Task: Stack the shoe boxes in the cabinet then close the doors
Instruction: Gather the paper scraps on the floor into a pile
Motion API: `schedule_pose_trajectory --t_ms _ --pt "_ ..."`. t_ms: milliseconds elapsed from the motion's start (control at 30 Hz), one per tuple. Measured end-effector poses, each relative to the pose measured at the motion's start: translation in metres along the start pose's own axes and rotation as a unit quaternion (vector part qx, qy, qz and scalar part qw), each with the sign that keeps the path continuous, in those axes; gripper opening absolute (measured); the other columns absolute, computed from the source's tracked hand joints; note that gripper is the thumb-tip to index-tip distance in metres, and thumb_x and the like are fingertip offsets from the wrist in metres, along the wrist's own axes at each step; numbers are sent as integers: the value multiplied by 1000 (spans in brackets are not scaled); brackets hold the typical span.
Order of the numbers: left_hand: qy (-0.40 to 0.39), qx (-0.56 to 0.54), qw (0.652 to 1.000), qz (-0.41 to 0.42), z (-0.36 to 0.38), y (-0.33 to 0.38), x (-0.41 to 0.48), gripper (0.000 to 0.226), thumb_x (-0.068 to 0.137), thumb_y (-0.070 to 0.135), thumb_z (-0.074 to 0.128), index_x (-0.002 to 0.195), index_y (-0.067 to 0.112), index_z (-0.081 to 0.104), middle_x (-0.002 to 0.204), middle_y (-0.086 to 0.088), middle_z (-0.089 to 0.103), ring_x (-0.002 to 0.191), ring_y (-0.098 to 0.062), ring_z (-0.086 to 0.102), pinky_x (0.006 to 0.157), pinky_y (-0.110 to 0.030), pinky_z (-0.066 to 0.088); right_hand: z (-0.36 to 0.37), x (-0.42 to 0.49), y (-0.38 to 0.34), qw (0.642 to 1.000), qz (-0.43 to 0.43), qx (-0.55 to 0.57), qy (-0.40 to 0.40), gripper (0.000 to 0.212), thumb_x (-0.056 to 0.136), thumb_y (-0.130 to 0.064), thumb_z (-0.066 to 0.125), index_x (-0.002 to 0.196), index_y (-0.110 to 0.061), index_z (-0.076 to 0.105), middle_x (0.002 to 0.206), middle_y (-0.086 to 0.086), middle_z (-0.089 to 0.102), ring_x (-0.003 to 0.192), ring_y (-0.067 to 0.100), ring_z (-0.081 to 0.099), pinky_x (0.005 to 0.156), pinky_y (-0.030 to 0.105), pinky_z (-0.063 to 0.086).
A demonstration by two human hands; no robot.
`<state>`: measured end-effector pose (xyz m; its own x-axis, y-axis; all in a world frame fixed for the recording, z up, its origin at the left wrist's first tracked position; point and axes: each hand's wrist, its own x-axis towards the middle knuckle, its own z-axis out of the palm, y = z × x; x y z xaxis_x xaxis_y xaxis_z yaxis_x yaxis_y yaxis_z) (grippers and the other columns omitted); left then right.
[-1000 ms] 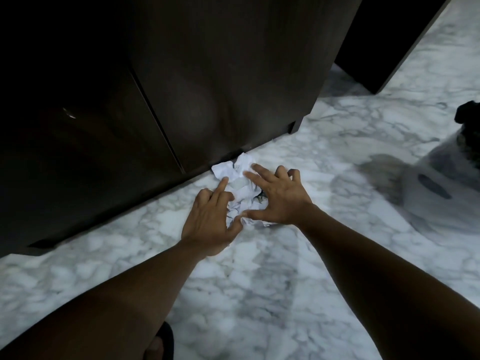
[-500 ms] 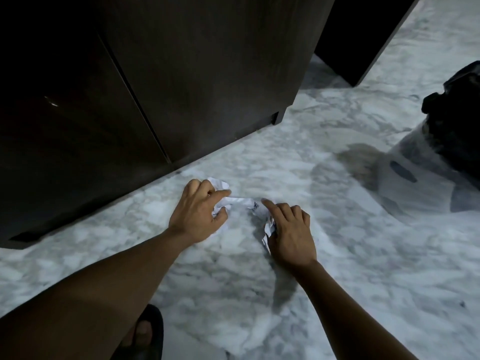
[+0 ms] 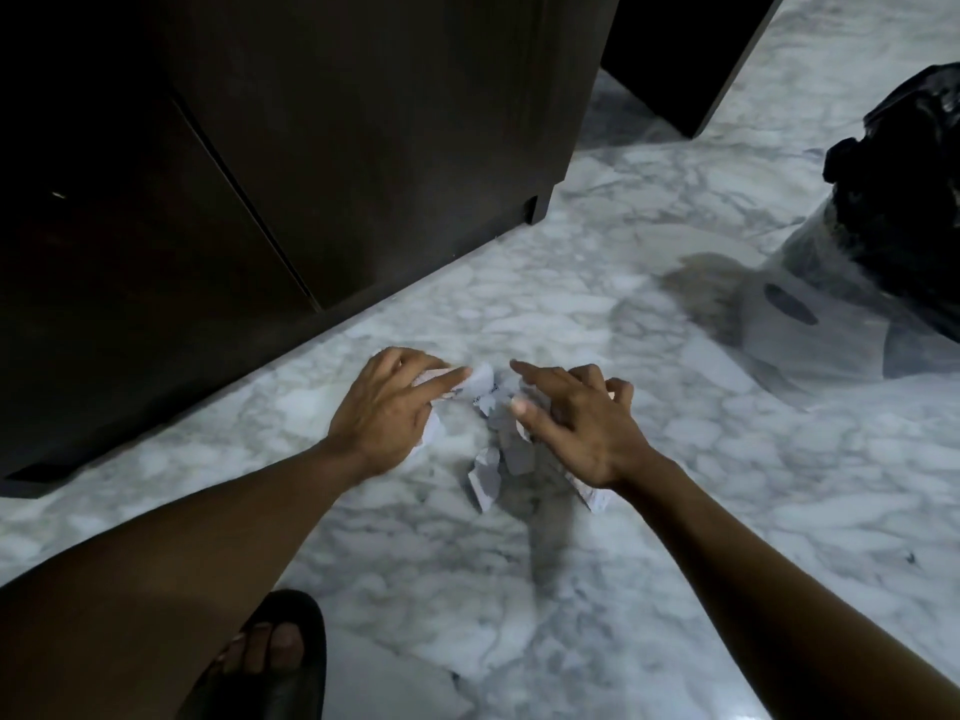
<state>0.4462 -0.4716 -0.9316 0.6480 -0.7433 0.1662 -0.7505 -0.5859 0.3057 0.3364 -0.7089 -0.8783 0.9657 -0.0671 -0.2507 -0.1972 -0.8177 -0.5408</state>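
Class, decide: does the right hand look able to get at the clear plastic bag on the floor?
Probably yes: only bare marble floor lies between the right hand and the bag, though it grips crumpled paper.

**Marble floor and what stands on it**

The white marble floor with grey veining [image 3: 649, 511] fills the lower and right parts of the view. A dark brown wooden cabinet [image 3: 363, 148] stands on it at the upper left, its doors closed. A second dark furniture block [image 3: 685, 54] stands behind it, well apart. Crumpled white paper [image 3: 485, 483] lies in torn pieces near the cabinet's front edge. A translucent plastic bag with black contents [image 3: 810, 324] sits at the right edge. A black open-toed sandal [image 3: 280, 683] with a foot in it rests at the bottom.
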Motion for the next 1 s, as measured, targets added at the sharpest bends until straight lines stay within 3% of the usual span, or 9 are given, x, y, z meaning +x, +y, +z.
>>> schedule_pose_trajectory --t_ms 100,200,300,367,567,667,833,933,1000 --pt "-1 -18 1000 0 -1 -2 0 41 84 25 44 115 24 72 122 2 63 115 -28 52 101 -44 41 -6 -13 18 997 -66 -46 17 88 76 -90 24 152 -46 28 149 -18 39 139 12 27 113 50 17" --pt "-3 -32 999 6 -1 -1 -1 43 87 48 47 106 20 72 120 1 63 116 -27 51 100 -45 40 8 -23 38 989 -109 -102 -27 119 61 -96 44 158 -40 6 167 -7 5 154 18 0 122 57 3" --pt "22 -21 1000 1 4 -2 1 49 78 63 60 96 19 72 116 2 64 115 -27 54 100 -44 41 33 -24 40 984 -111 -139 -13 138 51 -101 46 155 -38 -18 167 -1 -16 153 25 -19 121 60 -5" --pt "27 -11 1000 -6 6 -1 3 52 75 67 65 93 19 71 114 3 63 114 -26 55 100 -42 42 41 -19 31 985 -93 -147 7 139 49 -104 43 155 -39 -19 166 1 -18 152 31 -19 118 65 -4" --pt "8 3 1000 -16 5 1 1 58 71 72 67 96 21 71 114 4 62 116 -25 54 101 -41 40 51 -8 3 976 -45 -214 -4 122 51 -108 18 154 -47 -5 168 -2 2 150 39 -20 104 81 -9" --pt "14 1 1000 -12 4 2 2 55 71 70 68 96 21 71 114 4 62 116 -24 53 102 -40 40 55 -3 0 981 -28 -192 27 104 67 -101 19 153 -44 22 164 -5 16 153 34 -11 106 80 -6" --pt "30 4 999 16 5 1 0 35 92 47 52 94 16 67 109 1 61 108 -25 51 95 -38 42 66 -4 14 982 -80 -106 135 47 95 -57 46 126 -23 57 137 -1 48 148 25 28 114 64 18" --pt "50 13 999 0 7 1 0 32 97 39 47 86 14 63 98 0 60 97 -25 51 84 -39 44 66 -3 16 979 -91 -72 167 44 96 -50 42 117 -15 58 120 2 54 129 30 47 112 53 28" --pt "55 8 998 -10 7 2 0 25 96 35 48 89 15 62 94 1 59 92 -25 49 81 -40 44 66 -4 15 978 -83 -52 187 48 95 -49 43 126 -15 54 115 1 55 118 28 51 107 45 32"
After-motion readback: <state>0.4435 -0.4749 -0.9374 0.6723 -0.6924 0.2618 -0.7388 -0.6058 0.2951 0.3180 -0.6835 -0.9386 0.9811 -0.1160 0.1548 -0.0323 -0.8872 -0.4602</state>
